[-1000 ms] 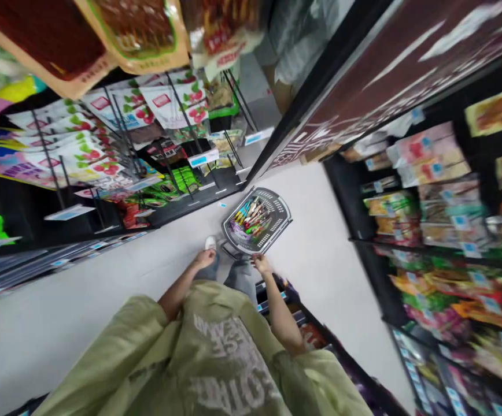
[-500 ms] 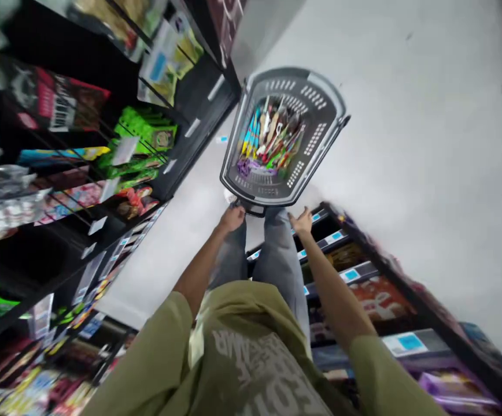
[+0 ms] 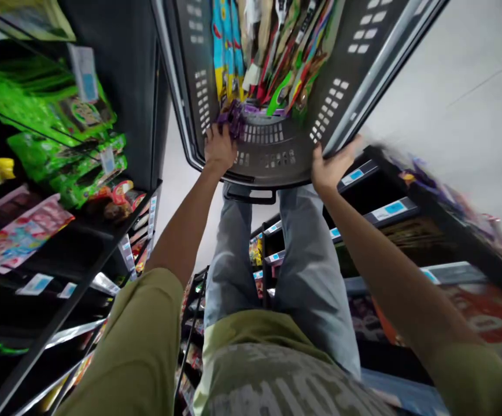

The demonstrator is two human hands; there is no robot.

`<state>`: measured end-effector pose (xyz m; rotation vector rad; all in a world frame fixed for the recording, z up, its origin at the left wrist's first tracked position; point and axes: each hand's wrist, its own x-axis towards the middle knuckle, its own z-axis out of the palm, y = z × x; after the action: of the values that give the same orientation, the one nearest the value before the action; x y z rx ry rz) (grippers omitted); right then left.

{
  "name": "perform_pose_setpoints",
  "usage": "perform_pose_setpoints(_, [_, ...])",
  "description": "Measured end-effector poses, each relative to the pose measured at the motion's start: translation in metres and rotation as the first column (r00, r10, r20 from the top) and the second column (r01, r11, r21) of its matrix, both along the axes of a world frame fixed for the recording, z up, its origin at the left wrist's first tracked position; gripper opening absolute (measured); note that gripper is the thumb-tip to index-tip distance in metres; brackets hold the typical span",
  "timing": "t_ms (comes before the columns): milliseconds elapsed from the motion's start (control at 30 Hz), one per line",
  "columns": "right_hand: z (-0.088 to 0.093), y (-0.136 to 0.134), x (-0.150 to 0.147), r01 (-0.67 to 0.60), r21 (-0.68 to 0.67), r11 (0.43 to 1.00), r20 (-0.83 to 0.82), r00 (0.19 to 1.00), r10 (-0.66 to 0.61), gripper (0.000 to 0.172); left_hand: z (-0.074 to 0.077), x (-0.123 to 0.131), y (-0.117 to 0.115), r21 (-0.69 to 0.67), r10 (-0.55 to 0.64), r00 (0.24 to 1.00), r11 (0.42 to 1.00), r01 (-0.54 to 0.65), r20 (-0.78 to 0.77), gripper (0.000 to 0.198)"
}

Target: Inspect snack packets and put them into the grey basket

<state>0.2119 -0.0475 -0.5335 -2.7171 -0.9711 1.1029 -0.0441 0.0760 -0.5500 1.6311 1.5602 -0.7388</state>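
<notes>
A dark grey shopping basket (image 3: 272,167) with a lighter rim is in front of my legs, its near end towards me. Inside it lie purple wrapped packets (image 3: 233,117), several blue-and-yellow packets (image 3: 228,52) and other long, colourful packs. My left hand (image 3: 220,149) reaches over the near left rim, fingers stretched down against the inner wall beside the purple packets; whether it touches them I cannot tell. At the near right corner, my right hand (image 3: 335,166) holds the rim, thumb inside and fingers outside, partly hidden and blurred.
On the left, dark shelves hold green bags (image 3: 60,110) and a pink packet (image 3: 21,231), with price tags (image 3: 36,284). Another shelf unit (image 3: 428,214) with orange packs runs along the right behind my arm. Pale floor (image 3: 485,92) shows at the upper right.
The basket appears much larger and nearer. My left hand has moved from beside the handle to inside the near rim. My right hand, apart before, is now on the basket's rim.
</notes>
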Motion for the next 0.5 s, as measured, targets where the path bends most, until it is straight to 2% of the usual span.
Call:
perform_pose_setpoints(200, [-0.007,-0.006,-0.001,-0.014,0.045,0.999,0.075,0.997,0.010,0.089,-0.068,0.004,0.002,-0.024,0.018,1.000,1.000,-0.018,-0.022,0.071])
perform_pose_setpoints(333, [-0.008,-0.010,0.001,-0.048,0.062,0.997,0.112,0.993,0.041,0.088,-0.109,0.019,0.002,-0.081,0.057,0.994,0.995,-0.065,-0.098,0.069])
perform_pose_setpoints(400, [-0.007,-0.011,0.001,-0.052,0.071,0.996,0.109,0.993,0.044,0.087,-0.120,0.025,0.002,-0.078,0.080,0.986,0.993,-0.092,-0.146,0.060])
perform_pose_setpoints(500, [-0.006,-0.010,0.002,-0.053,0.101,0.993,0.092,0.995,0.044,0.086,-0.121,0.029,0.003,-0.091,0.012,0.974,0.995,-0.033,-0.225,0.052])
